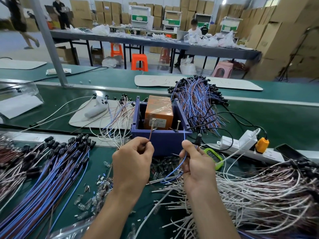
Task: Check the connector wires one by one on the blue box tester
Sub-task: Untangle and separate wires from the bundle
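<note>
A brown lead (pixel 150 135) is pinched by the left hand (pixel 132 163) and a blue lead (pixel 184 138) by the right hand (pixel 196 167). The blue box tester (pixel 164 141) sits at 12 o'clock. Being light and limp, the leads are best gripped near the tips.

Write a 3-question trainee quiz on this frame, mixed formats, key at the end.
1. True or false: the left hand pinches the blue wire.
2. What sits inside the blue box? A) orange block B) roll of tape C) white cup
3. Fill in: ___ screws stand up from the box's front wall.

Key:
1. False. The left hand pinches the brown wire, and the right hand pinches the blue wire.
2. A
3. Two
</note>
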Available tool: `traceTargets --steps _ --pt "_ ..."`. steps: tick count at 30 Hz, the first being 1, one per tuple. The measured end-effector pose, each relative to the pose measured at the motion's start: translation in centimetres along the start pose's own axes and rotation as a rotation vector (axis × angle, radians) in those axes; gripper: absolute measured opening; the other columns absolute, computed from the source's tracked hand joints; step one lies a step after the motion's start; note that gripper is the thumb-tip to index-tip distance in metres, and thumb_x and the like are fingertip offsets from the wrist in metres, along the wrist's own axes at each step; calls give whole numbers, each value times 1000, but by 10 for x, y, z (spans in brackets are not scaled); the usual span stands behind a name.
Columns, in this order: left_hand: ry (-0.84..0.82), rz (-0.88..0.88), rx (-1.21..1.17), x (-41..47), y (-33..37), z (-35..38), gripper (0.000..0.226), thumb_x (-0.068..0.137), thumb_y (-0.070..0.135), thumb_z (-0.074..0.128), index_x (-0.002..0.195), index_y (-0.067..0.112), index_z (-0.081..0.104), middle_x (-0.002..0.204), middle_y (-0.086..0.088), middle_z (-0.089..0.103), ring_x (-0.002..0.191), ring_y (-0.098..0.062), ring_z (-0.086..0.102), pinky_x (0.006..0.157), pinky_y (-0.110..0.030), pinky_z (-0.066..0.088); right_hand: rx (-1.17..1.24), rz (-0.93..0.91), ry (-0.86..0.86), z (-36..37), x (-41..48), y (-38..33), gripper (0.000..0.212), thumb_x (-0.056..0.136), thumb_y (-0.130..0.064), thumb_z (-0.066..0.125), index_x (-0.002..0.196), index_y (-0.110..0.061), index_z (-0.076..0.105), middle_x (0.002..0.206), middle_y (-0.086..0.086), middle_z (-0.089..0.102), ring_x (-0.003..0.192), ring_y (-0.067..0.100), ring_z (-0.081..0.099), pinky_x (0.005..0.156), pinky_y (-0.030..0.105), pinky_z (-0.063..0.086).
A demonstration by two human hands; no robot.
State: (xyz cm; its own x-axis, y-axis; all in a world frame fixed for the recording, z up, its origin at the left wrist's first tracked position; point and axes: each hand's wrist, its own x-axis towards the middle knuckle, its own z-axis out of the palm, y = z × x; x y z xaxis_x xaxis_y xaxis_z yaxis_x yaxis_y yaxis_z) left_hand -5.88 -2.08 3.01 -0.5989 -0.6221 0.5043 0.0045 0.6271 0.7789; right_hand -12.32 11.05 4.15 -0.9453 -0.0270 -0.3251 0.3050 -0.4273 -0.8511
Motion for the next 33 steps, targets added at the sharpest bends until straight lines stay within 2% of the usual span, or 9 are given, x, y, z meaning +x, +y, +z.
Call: traceTargets --steps 6,9,12,17,21,23,25,27,33 --pt "2 -16 -20 1 0 -1 13 85 15 80 80 27 79 68 43 61 70 16 61 61 4 36 -6 -56 -6 4 2 4 30 89 -6 75 64 -16 63 54 4 60 50 15 41 47 23 33" --pt "19 -10 10 1 1 -1 13 84 15 79 78 27 78 53 31 56 67 17 59 61 5 35 5 -74 -23 7 2 5 37 88 -4 74 54 -16 64 53 5 58 49 15 41 47 23 33" --pt "38 -11 26 1 1 -1 13 84 15 79 78 26 78 52 32 51 66 19 57 61 5 34 -8 -70 -29 9 0 4 34 89 -2 73 59 -15 65 54 5 57 49 16 42 50 25 32" --pt "84 -117 -32 0 5 -4 18 85 23 76 70 33 72 69 32 66 65 5 64 60 -3 42 17 -24 27 -10 -17 1 17 89 -10 74 75 -12 65 56 4 59 48 12 46 44 20 36" --pt "95 -195 -88 -2 14 -10 23 84 29 74 61 30 69 57 19 66 54 -6 64 53 -15 47 90 27 -39 -25 -41 -2 26 83 -11 73 57 -15 73 56 3 60 48 12 45 44 19 38" --pt "-84 -249 -162 -1 18 -14 24 85 30 74 61 28 73 55 11 68 45 -8 58 49 -20 45 70 38 -32 -28 -49 -3 23 80 -13 74 58 -15 72 57 4 60 50 14 44 46 21 36" --pt "-404 -336 -289 -1 28 -19 19 85 28 77 66 28 78 56 2 70 43 -10 54 48 -26 44 45 40 -20 -31 -55 -5 10 78 -13 76 71 -10 70 57 6 61 48 15 43 43 21 36" --pt "-649 -307 -238 -6 37 -20 12 82 34 81 70 33 80 59 4 72 48 -7 54 51 -25 43 32 26 2 -36 -57 -7 9 83 -9 75 78 -7 68 58 7 61 45 13 46 41 19 39" --pt "-756 -273 -307 -28 75 -18 7 78 28 84 74 33 83 68 1 76 59 -12 67 68 -43 62 39 -28 53 -45 -66 -26 12 87 -7 75 76 -5 73 53 1 43 38 6 28 35 19 25"
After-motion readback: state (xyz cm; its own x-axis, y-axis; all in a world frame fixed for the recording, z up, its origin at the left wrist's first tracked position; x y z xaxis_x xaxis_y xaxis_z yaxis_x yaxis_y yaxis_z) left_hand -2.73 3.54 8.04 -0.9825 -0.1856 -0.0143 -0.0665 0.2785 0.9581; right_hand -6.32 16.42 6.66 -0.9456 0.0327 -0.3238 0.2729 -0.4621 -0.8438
